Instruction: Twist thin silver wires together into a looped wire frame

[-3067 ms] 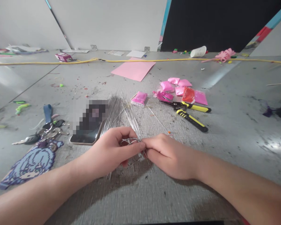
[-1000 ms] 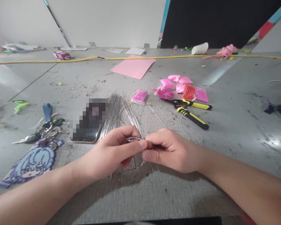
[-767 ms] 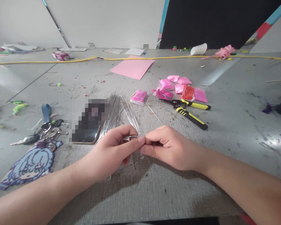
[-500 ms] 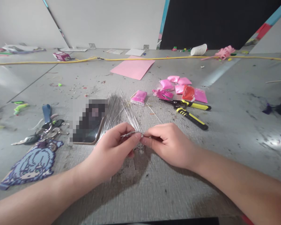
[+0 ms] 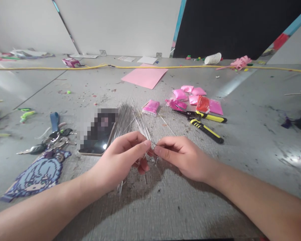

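Note:
My left hand [image 5: 126, 154] and my right hand [image 5: 183, 154] meet low over the table, fingertips nearly touching. Between them is a small twisted piece of thin silvery wire [image 5: 153, 146]. The left thumb and index finger close on it, the other fingers curled loosely below. My right thumb presses against its forefinger on the wire's other side. Loose straight wires [image 5: 142, 124] fan out just beyond the fingertips. A thick bundle of wires [image 5: 125, 115] lies left of these and runs partly under my left hand. The exact shape of the held wire is hard to make out.
A phone [image 5: 96, 142] lies left of the bundle, beside keys [image 5: 59, 142] with a pixel-patterned charm [image 5: 37, 174]. Yellow-and-black pliers [image 5: 208, 132] rest right, near pink packets [image 5: 179, 94]. Farther back are pink paper [image 5: 145, 77], a yellow cord [image 5: 180, 67] and a paper cup [image 5: 212, 59].
My left fingers have opened slightly below the wire, and the twisted strand that showed along the left forefinger is less visible. The view has shifted a little.

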